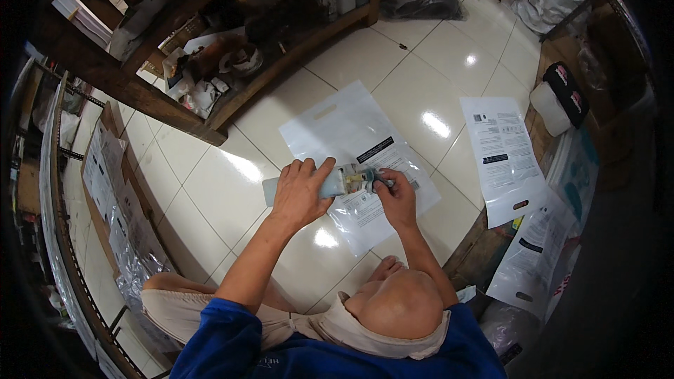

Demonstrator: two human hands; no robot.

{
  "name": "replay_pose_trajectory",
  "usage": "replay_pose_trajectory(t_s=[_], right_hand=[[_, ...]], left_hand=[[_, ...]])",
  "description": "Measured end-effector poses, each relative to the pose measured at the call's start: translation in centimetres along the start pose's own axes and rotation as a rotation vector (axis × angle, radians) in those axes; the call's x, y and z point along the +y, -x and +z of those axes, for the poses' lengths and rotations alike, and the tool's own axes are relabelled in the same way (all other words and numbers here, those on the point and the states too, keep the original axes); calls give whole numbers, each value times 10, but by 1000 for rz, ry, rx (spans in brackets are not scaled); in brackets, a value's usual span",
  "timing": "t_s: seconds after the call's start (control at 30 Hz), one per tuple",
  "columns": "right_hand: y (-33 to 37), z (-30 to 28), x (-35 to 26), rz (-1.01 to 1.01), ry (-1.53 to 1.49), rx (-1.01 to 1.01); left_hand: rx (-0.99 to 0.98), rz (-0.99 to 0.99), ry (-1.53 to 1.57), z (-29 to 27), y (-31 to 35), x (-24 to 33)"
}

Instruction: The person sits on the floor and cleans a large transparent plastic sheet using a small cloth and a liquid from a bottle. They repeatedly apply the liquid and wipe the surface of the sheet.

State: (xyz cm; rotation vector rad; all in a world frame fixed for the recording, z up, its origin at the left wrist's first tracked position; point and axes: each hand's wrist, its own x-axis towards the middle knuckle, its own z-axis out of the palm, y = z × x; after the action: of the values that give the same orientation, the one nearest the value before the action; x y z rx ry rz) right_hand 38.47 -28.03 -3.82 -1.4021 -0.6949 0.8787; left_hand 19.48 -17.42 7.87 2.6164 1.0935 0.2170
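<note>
My left hand is wrapped over a long pale blue-grey object, whose flat end sticks out past the wrist side. Toward its right end the object turns see-through, with yellowish and dark parts inside; its kind I cannot make out. The fingers of my right hand pinch a dark grey, rounded part at that right end. Below both hands, a white plastic bag with a cut-out handle and black print lies flat on the tiled floor.
A wooden shelf with mixed items stands at the upper left. Two more printed white bags, an upper one and a lower one, lie at the right beside a black-and-white cap. Printed sheets lean at the left near a metal rack.
</note>
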Motion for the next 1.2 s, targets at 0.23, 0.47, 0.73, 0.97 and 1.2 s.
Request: replay_pose_trajectory(t_s=[0.23,0.47,0.73,0.97,1.2], right_hand=[[3,3,-12,76,-58,-121],[0,0,8,234,-252,-102],[7,20,12,376,-605,-16],[5,25,9,321,-592,21],[4,25,15,352,-638,3]], left_hand=[[-44,91,-104,-12,-8,3],[-19,276,-190,-25,-25,17],[-57,427,-401,-23,-43,29],[-84,440,-503,-25,-48,26],[-127,428,-480,-29,-52,20]])
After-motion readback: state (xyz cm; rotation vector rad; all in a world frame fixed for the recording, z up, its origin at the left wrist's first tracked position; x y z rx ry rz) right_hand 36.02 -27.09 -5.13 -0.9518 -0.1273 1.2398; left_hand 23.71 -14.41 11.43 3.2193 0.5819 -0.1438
